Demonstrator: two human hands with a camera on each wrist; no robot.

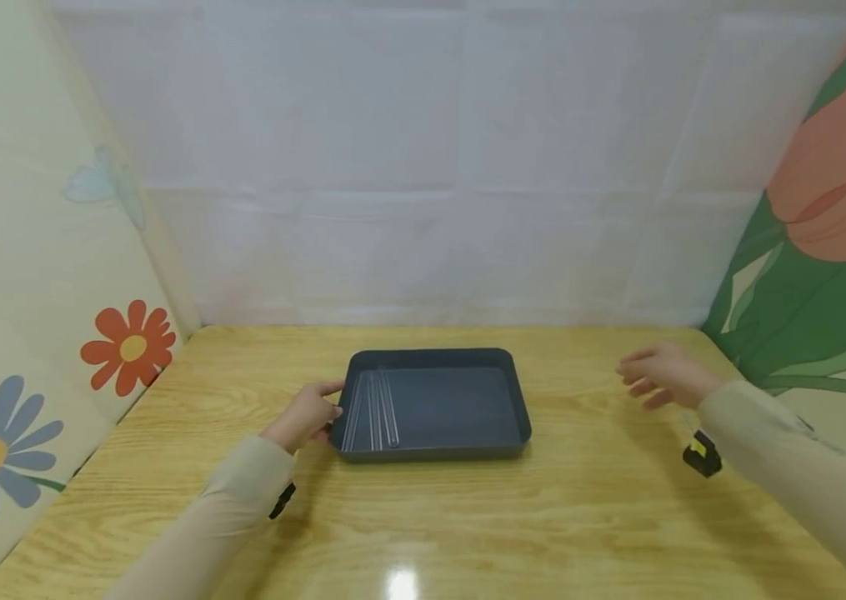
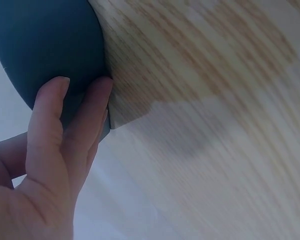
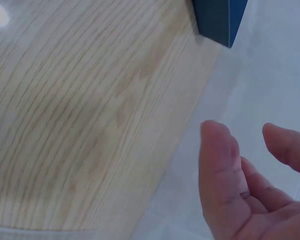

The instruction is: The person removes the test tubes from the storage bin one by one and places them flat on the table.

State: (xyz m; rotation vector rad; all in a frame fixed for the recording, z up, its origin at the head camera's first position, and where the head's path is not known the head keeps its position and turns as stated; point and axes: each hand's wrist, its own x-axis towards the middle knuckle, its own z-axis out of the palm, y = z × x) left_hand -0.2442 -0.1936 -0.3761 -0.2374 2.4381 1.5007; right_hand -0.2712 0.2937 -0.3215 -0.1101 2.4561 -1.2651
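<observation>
A dark grey rectangular tray (image 1: 460, 454) lies on the wooden table. Several slender clear rods (image 1: 382, 408), glass-like, rest side by side along its left part. My left hand (image 1: 307, 414) grips the tray's left side, with fingertips (image 2: 52, 92) against the outer wall in the left wrist view. My right hand (image 1: 666, 377) hovers to the right of the tray, apart from it, fingers loosely bent and nothing in them. In the right wrist view the thumb stands away from the fingers, and a corner of the tray (image 3: 217, 22) shows at the top.
The wooden table (image 1: 430, 517) runs back to a white cloth (image 1: 407, 167). Flower-patterned cloths (image 1: 2, 275) stand on both sides. A pale, clear strip (image 3: 40, 233) crosses the lower left of the right wrist view. Black wrist devices (image 1: 703, 454) sit by both cuffs.
</observation>
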